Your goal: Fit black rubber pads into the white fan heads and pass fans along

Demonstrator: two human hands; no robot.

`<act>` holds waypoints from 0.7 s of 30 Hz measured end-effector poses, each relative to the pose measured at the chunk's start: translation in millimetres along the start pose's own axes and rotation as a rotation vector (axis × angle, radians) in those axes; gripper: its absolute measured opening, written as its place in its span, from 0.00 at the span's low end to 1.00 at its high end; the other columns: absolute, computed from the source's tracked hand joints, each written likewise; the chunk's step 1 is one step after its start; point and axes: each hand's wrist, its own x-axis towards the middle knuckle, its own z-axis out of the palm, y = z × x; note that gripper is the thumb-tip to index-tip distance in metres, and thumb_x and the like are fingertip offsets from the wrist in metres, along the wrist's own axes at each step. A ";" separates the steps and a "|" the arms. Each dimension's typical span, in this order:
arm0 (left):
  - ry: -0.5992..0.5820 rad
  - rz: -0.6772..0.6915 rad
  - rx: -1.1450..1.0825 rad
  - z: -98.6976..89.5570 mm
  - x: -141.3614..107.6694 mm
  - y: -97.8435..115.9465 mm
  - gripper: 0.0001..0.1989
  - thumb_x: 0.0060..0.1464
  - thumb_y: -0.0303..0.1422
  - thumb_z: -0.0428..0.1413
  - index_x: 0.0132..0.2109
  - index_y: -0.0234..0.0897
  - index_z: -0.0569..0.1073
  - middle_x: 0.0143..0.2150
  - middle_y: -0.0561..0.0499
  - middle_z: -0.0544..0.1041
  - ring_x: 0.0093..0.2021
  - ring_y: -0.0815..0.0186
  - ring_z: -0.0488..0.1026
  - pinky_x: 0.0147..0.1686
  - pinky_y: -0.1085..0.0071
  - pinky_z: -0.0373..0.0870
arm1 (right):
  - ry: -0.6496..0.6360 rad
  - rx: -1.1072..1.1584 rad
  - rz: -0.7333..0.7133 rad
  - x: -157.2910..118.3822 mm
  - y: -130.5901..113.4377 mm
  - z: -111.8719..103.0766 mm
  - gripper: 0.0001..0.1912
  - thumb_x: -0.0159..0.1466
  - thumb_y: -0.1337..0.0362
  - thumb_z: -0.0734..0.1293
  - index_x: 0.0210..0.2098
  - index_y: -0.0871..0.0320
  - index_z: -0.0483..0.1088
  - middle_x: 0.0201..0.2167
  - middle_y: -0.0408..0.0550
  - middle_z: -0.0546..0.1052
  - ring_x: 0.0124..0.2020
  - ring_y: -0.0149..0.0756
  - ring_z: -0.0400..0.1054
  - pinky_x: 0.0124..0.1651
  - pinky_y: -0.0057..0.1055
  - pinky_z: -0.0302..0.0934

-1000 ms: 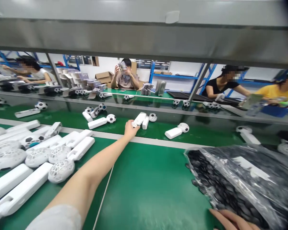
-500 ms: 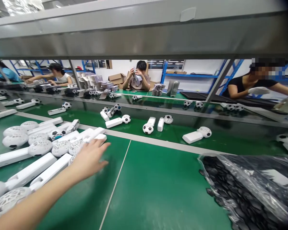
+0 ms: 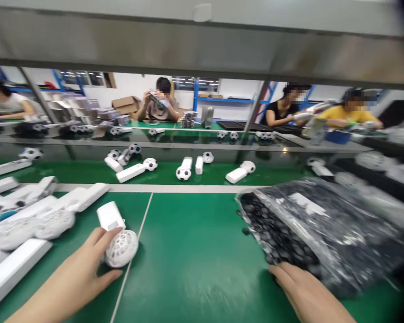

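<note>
My left hand (image 3: 99, 260) has its thumb and fingers around the round grille head of a white handheld fan (image 3: 123, 249), whose short white handle points away. At the lower right, my right hand (image 3: 299, 287) reaches to the open mouth of a clear plastic bag (image 3: 353, 224). Small black pieces (image 3: 283, 229) spill from that bag onto the green table (image 3: 195, 251). The right fingertips are down among the pieces and partly hidden. More white fans (image 3: 23, 264) lie in a pile on the left, beside my left forearm.
Fans with football-patterned heads (image 3: 183, 173) lie on the green conveyor (image 3: 164, 179) beyond the table's pale edge. A metal shelf (image 3: 188, 49) spans overhead. Several people sit across the line, near stacked boxes (image 3: 84, 110) and blue racks. White round parts are at the far right.
My left hand has moved off the pile and taken a fan by its head. My right hand has come into view at the black pieces. The view has turned right.
</note>
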 end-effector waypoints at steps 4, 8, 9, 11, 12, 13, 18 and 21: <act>0.003 0.274 0.068 8.0 14.3 41.3 0.24 0.51 0.41 0.50 0.55 0.41 0.64 0.50 0.43 0.69 0.43 0.54 0.72 0.39 0.63 0.70 | -0.068 -0.111 -0.017 4.7 -14.8 -19.8 0.23 0.52 0.82 0.55 0.38 0.59 0.72 0.35 0.51 0.76 0.34 0.39 0.72 0.37 0.32 0.67; 0.096 0.554 0.099 5.0 50.1 81.3 0.20 0.45 0.48 0.56 0.41 0.39 0.71 0.47 0.43 0.71 0.48 0.49 0.67 0.51 0.51 0.62 | -0.131 -0.199 -0.068 8.8 -28.6 -33.1 0.21 0.50 0.83 0.57 0.36 0.63 0.72 0.31 0.52 0.76 0.31 0.40 0.70 0.35 0.34 0.68; 0.069 0.597 0.086 4.3 58.8 93.0 0.21 0.45 0.49 0.56 0.39 0.38 0.71 0.45 0.43 0.72 0.47 0.50 0.68 0.53 0.50 0.59 | -0.146 -0.216 -0.076 9.8 -30.3 -33.9 0.19 0.50 0.83 0.58 0.36 0.64 0.72 0.29 0.52 0.75 0.29 0.40 0.70 0.34 0.35 0.68; -0.040 0.620 0.061 4.2 72.8 117.6 0.21 0.46 0.51 0.54 0.37 0.37 0.69 0.38 0.45 0.74 0.42 0.53 0.71 0.52 0.50 0.60 | -0.160 -0.225 -0.065 11.7 -30.9 -33.3 0.17 0.52 0.82 0.59 0.36 0.65 0.72 0.27 0.53 0.73 0.28 0.41 0.68 0.32 0.37 0.67; -0.095 0.600 0.053 4.7 78.0 129.6 0.22 0.47 0.51 0.54 0.38 0.36 0.68 0.36 0.45 0.74 0.39 0.54 0.71 0.49 0.51 0.63 | -0.164 -0.210 -0.049 12.7 -29.8 -32.6 0.16 0.53 0.82 0.59 0.36 0.65 0.72 0.27 0.53 0.73 0.28 0.41 0.68 0.32 0.37 0.67; -0.142 0.574 0.041 5.6 82.1 140.7 0.22 0.47 0.51 0.53 0.39 0.36 0.67 0.35 0.44 0.74 0.38 0.53 0.71 0.44 0.54 0.66 | -0.167 -0.180 -0.025 13.7 -28.0 -32.1 0.15 0.54 0.82 0.59 0.36 0.65 0.72 0.28 0.53 0.73 0.29 0.41 0.68 0.33 0.38 0.67; -0.307 0.547 -0.098 12.2 93.1 172.2 0.30 0.46 0.46 0.56 0.54 0.36 0.62 0.49 0.42 0.71 0.45 0.52 0.71 0.41 0.60 0.68 | -0.176 0.156 0.157 22.5 -22.4 -39.4 0.14 0.62 0.76 0.58 0.45 0.62 0.68 0.35 0.53 0.74 0.37 0.40 0.69 0.40 0.37 0.67; -0.330 0.526 -0.142 15.3 92.8 175.5 0.35 0.47 0.45 0.55 0.60 0.38 0.57 0.54 0.43 0.67 0.49 0.53 0.69 0.45 0.61 0.67 | -0.116 0.450 0.204 34.0 -32.1 -48.5 0.07 0.62 0.72 0.61 0.38 0.59 0.70 0.34 0.47 0.76 0.36 0.35 0.70 0.41 0.31 0.66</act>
